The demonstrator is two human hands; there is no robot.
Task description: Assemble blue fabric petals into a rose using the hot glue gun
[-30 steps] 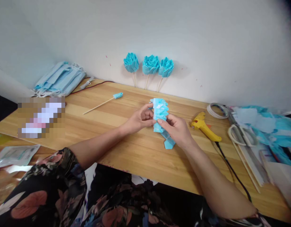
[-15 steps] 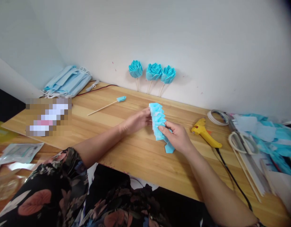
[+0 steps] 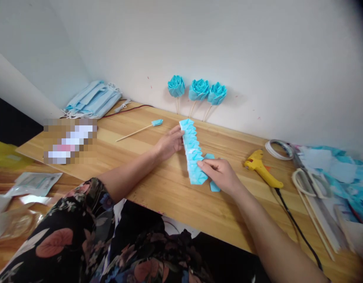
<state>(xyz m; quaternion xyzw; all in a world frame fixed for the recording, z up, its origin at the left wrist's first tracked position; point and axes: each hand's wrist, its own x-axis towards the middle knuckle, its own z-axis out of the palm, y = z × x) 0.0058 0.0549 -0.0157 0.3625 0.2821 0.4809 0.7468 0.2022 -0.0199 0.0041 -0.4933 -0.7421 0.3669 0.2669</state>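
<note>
While both hands hold it, the pleated blue strip (image 3: 193,155) lies stretched flat on the counter (image 3: 158,192), not rolled up. Left hand (image 3: 169,144): fingers pinching its far part. Right hand (image 3: 222,175): thumb and forefinger pinching the near end. Finished, by the look: three blue roses (image 3: 199,89) on sticks, leaning against the white wall (image 3: 258,59). Part-made: one stick (image 3: 138,129) with only a small blue tip. Pale wood counter; glue gun (image 3: 262,171) and scissors (image 3: 311,184) to the right, face masks (image 3: 93,100) stacked far left.

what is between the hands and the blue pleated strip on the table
Nothing visible. The left hand holds the blue pleated strip near its far end, and the right hand pinches it near its near end.
</note>
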